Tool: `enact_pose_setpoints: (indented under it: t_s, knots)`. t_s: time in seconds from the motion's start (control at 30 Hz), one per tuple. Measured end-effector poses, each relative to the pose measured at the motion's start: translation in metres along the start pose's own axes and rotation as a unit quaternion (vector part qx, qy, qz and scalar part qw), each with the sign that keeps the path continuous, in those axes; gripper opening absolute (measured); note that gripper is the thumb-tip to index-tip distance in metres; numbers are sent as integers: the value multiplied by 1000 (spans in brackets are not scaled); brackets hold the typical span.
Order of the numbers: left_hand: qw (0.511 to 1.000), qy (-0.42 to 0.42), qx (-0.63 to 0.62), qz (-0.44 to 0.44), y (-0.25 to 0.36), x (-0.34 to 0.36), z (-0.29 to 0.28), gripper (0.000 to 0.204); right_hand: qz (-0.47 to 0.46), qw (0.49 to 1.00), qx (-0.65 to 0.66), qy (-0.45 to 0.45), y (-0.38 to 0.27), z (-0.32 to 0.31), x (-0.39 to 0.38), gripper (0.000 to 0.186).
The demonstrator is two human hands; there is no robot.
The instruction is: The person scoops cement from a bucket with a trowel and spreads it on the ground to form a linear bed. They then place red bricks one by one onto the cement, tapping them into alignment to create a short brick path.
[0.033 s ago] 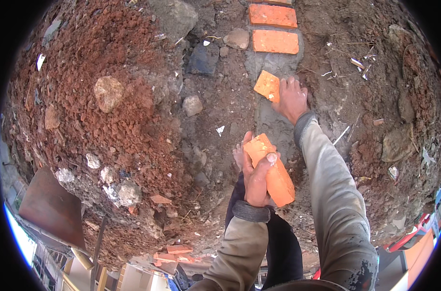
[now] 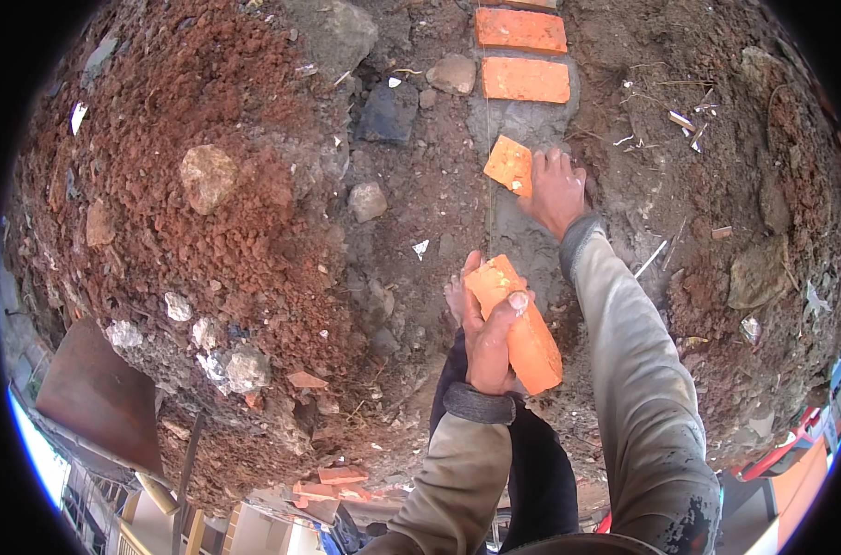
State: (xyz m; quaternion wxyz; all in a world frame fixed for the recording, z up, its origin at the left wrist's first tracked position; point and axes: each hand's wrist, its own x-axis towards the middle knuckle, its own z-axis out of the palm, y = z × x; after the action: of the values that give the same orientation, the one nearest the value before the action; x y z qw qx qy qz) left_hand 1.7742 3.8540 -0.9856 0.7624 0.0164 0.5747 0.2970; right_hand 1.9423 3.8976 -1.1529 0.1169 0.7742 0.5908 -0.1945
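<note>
My left hand (image 2: 491, 347) is closed around an orange brick (image 2: 531, 342), thumb across its top, held low and tilted near my legs. Farther off, my right hand (image 2: 560, 191) grips the right end of another orange brick (image 2: 508, 164), which sits askew over a strip of grey mortar (image 2: 513, 222); its right end is hidden under my fingers. Beyond it, a brick (image 2: 526, 80) lies flat and crosswise on the mortar, with a second laid brick (image 2: 520, 30) past that. A thin string (image 2: 490, 120) runs along the left ends of the bricks.
Loose reddish soil (image 2: 272, 213) is heaped on the left, with a pale rock (image 2: 208, 178) on it. A dark block (image 2: 387, 114) and grey stones (image 2: 367, 201) lie left of the mortar. A rusty metal sheet (image 2: 101, 393) stands at lower left; broken brick pieces (image 2: 333, 486) lie near the bottom.
</note>
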Motion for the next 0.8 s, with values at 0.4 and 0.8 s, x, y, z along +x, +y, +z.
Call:
enact_pose_setpoints:
  t_s: [0.4,0.8]
  knots:
    - [1000,-6,11,5,0,6,3,81,-138,989,41,30,30,12,60,83]
    - [1000,-4,22,-1,10,6,-3,83,-112,993,19,23,42,11,77,82]
